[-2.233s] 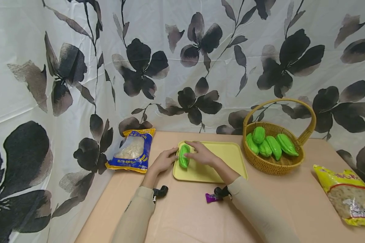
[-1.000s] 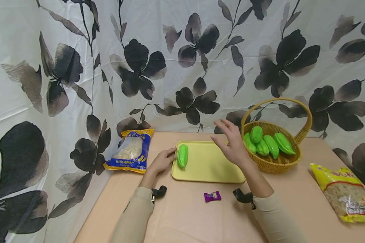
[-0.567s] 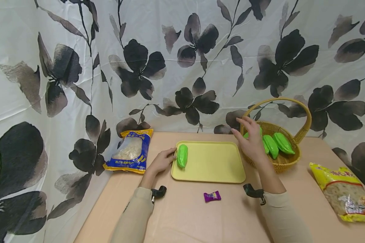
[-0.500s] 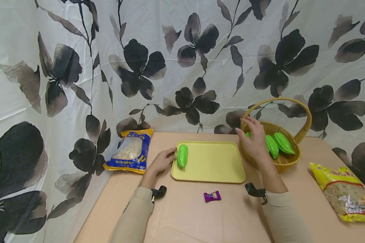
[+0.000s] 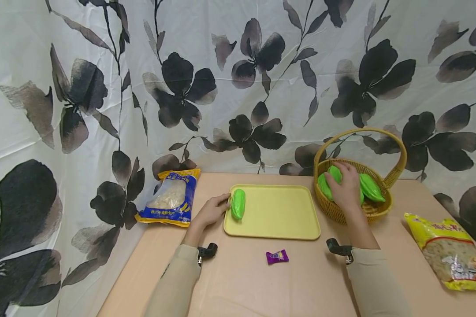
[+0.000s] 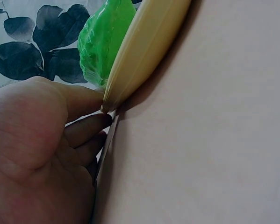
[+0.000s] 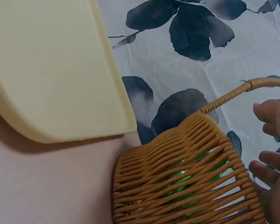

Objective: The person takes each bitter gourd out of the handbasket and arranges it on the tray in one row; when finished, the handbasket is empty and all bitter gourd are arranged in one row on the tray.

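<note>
On the left end of the yellow tray (image 5: 277,211) lies a glossy green, ridged, elongated fruit-like piece (image 5: 238,204). My left hand (image 5: 211,211) pinches the tray's left rim, thumb and fingers meeting at its edge in the left wrist view, close beside the green piece (image 6: 104,42). Over the wicker basket (image 5: 382,211), my right hand (image 5: 346,187) reaches in with thumb and fingers spread above several similar green pieces (image 5: 370,188). It covers part of them. The right wrist view shows the fingers apart beyond the basket's rim (image 7: 177,154).
A blue and yellow bag (image 5: 170,198) lies left of the tray. A small purple wrapped candy (image 5: 277,256) is in front of the tray. At the far right lies a yellow food bag (image 5: 450,253). The basket's tall handle (image 5: 400,154) arches over it; a floral curtain hangs behind.
My right hand has left the green piece on the tray, moved right and come down into the basket over the green pieces. My left hand has stayed at the tray's left edge.
</note>
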The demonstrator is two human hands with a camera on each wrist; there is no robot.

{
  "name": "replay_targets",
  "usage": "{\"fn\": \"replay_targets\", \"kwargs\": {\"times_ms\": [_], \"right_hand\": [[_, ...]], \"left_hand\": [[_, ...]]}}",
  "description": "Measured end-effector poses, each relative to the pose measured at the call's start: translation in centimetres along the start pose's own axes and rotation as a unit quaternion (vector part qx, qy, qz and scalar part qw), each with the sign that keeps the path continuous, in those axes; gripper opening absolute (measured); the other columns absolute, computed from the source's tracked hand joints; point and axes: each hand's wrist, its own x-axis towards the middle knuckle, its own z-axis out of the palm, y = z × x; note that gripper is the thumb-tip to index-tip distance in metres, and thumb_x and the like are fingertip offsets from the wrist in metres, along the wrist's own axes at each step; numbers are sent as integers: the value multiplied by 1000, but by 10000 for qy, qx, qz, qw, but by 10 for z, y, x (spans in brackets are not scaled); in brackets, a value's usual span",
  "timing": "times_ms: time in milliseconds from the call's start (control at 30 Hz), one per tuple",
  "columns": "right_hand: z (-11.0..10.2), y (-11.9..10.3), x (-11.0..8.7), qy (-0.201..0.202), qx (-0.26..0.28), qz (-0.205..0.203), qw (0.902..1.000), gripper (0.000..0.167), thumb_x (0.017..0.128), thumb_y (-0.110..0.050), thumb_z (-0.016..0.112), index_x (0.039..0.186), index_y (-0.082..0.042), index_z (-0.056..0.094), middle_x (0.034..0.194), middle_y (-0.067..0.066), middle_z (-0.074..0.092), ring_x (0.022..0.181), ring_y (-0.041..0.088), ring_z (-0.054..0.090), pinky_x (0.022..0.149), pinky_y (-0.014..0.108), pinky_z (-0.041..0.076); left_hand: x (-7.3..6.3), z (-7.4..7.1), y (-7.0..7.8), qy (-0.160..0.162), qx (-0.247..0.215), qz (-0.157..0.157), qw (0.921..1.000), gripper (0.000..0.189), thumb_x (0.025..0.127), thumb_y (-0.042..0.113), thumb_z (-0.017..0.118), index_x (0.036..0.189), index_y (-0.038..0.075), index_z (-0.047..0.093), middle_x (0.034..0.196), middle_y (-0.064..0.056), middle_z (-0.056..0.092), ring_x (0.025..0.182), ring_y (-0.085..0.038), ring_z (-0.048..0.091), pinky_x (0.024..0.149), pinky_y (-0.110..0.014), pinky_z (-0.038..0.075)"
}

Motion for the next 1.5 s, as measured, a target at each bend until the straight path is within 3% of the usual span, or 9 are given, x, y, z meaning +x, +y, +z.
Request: {"fn": "replay_targets", "kwargs": {"times_ms": [200,533,933,1167,1367,1500], "right_hand": [[-3,12,6,-295,-155,307,9990,55,106,-27,61,152,1,48,157,34,34,144,56,31,113,74,33],[-11,22,30,-660,-522,207,9962,57,105,-23,61,151,7,46,153,40,34,145,61,26,117,75,25],[-12,40,50,-1585,-1123,245,9806,65,108,-29,56,158,7,34,155,42,33,145,65,20,118,79,14],[-9,51,54,-1958,-965,297,9754,62,110,-28,52,156,9,35,155,42,35,144,61,29,118,75,29],[-9,50,55,-2189,-931,375,9706,61,111,-29,48,156,9,35,157,42,32,147,61,24,119,76,24],[-10,48,56,-2368,-969,368,9660,63,111,-31,48,156,11,35,157,41,33,146,60,28,120,73,27]], "left_hand": [[-1,-1,1,29,-37,-55,10000,50,107,18,58,156,9,48,163,-14,43,156,-32,34,131,-47,26],[-3,-2,0,50,-28,-1,10000,50,107,17,58,156,8,48,163,-16,43,155,-34,34,131,-48,27],[-2,0,0,38,-2,-21,10000,50,107,17,58,156,9,49,163,-16,43,155,-33,34,131,-47,26],[-3,0,1,64,4,17,10000,50,107,16,58,155,8,50,163,-17,43,155,-36,35,131,-50,26],[-3,1,3,44,-22,37,10000,50,107,16,58,155,8,50,163,-18,43,155,-36,34,131,-50,25],[-2,1,5,35,-28,38,10000,50,107,16,59,155,7,49,163,-18,43,155,-35,34,131,-50,25]]}}
